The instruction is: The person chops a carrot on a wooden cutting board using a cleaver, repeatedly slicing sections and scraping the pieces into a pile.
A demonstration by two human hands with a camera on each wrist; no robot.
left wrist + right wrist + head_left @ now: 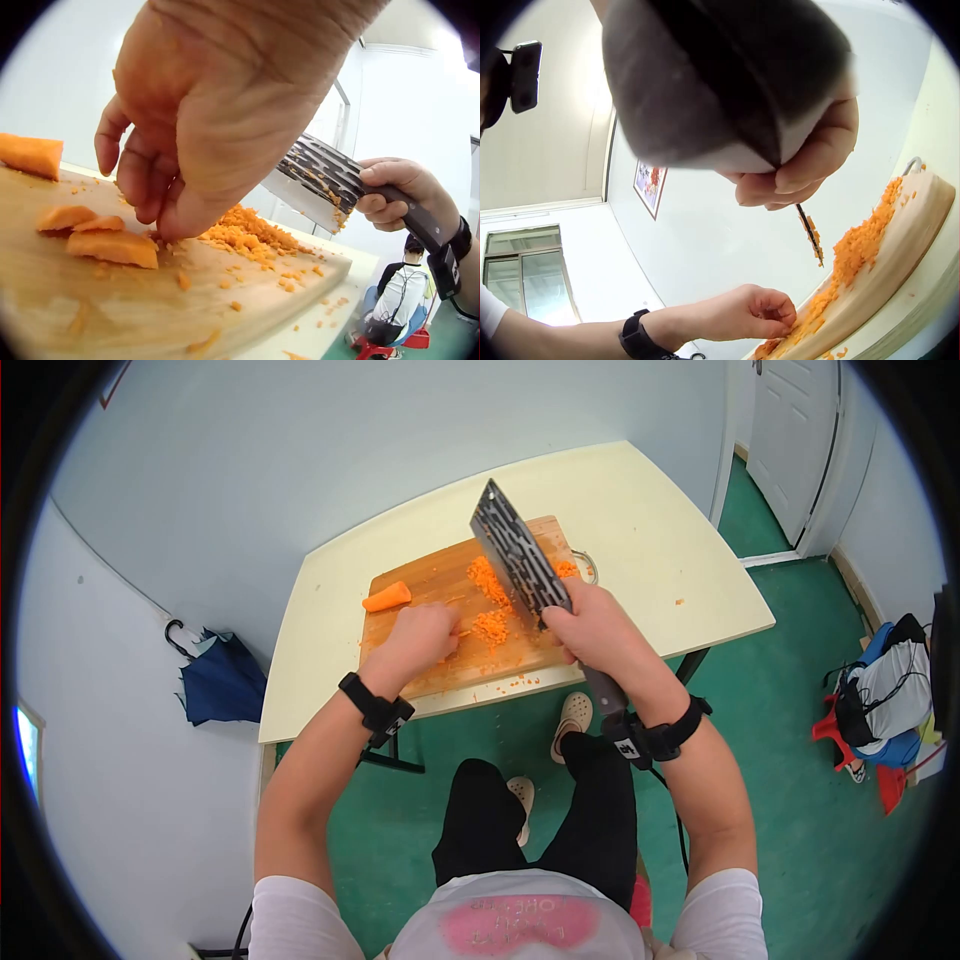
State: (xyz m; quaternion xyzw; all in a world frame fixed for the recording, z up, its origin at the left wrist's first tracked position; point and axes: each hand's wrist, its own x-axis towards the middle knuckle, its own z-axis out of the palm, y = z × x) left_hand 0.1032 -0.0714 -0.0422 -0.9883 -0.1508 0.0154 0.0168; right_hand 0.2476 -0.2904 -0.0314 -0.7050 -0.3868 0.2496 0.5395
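My right hand [588, 622] grips the dark handle of a cleaver [520, 550], its blade raised over the cutting board with carrot bits stuck to it. My left hand [422, 635] is low on the wooden cutting board [440, 565], thumb and fingertips pinching at small carrot bits on the surface. Carrot slices [112, 249] lie just beside those fingertips in the left wrist view. Chopped carrot [490, 627] is heaped to the right of the left hand, with more minced carrot [855, 255] along the board. A larger carrot piece [387, 597] rests at the board's left side.
The board lies on a pale table [680, 550], near its front edge. A metal ring handle [588, 565] is at the board's right end. Carrot crumbs are scattered along the table edge. A dark blue umbrella [222, 678] hangs left of the table. Another person [401, 289] sits behind.
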